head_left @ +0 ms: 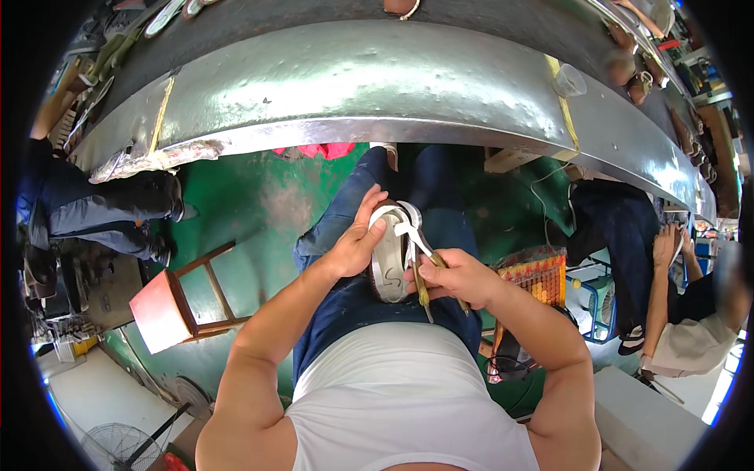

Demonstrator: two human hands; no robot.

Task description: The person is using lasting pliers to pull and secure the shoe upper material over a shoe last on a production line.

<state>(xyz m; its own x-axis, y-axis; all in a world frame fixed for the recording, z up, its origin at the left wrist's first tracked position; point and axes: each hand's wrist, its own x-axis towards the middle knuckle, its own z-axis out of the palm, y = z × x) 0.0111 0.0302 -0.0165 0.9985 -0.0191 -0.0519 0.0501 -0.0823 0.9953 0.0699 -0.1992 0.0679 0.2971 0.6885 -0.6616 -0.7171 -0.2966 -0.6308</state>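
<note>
Over my lap is a shoe (pixel 387 269) with a grey underside turned up and a dark curved mark on it. My left hand (pixel 360 242) grips its far left side near the toe, thumb on the surface. A white strip (pixel 406 228) curves round the toe end and loops off to the right. Its trailing lengths look yellowish brown and hang past my right hand (pixel 446 276), whose thumb and fingers pinch them. How the strip meets the shoe's edge is partly hidden by my fingers.
A metal-edged workbench (pixel 345 78) spans the far side, with a clear plastic cup (pixel 569 81) at its right. A stool (pixel 166 312) lies left; a woven-beaded seat (pixel 542 276) stands right. People sit at both sides. A fan (pixel 122 446) is at lower left.
</note>
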